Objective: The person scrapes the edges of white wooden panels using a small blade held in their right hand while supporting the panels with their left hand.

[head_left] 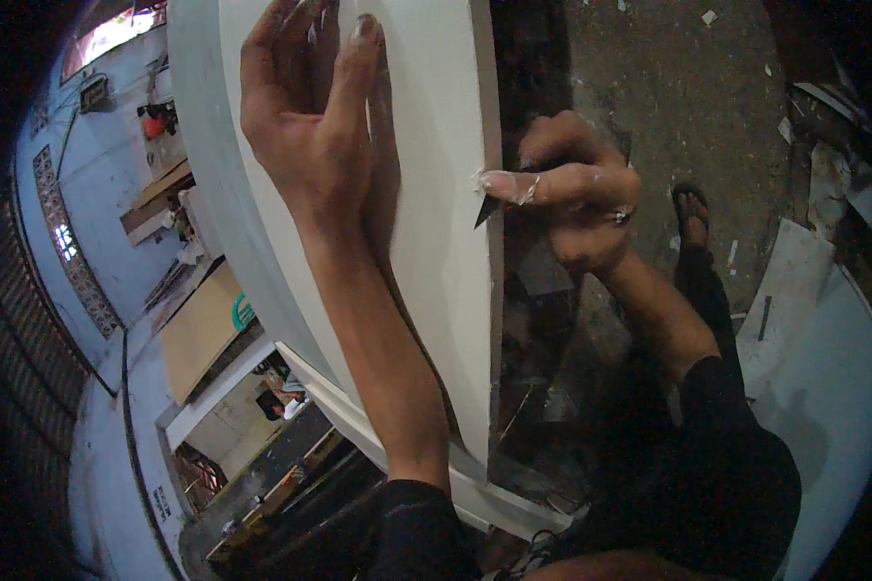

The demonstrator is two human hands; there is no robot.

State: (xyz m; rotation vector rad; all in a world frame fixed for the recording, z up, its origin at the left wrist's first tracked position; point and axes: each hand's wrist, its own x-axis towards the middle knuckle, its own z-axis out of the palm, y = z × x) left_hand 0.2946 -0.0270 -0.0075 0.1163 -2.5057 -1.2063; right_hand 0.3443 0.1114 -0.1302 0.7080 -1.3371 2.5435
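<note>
The large, flat, white panel stretches lengthwise through the view. Over it, nearer to its left edge, is the left hand; I cannot tell whether it grasps something. At the panel's right edge, the right hand is pinching a small, dark, pointed blade.

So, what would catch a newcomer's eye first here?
Probably the big white board down the middle of the view. Then the dark pointed blade at its right edge, held in the right hand, while the left hand is over the board near the top. Off to the right, a sandalled foot shows against the grey-brown floor.
</note>
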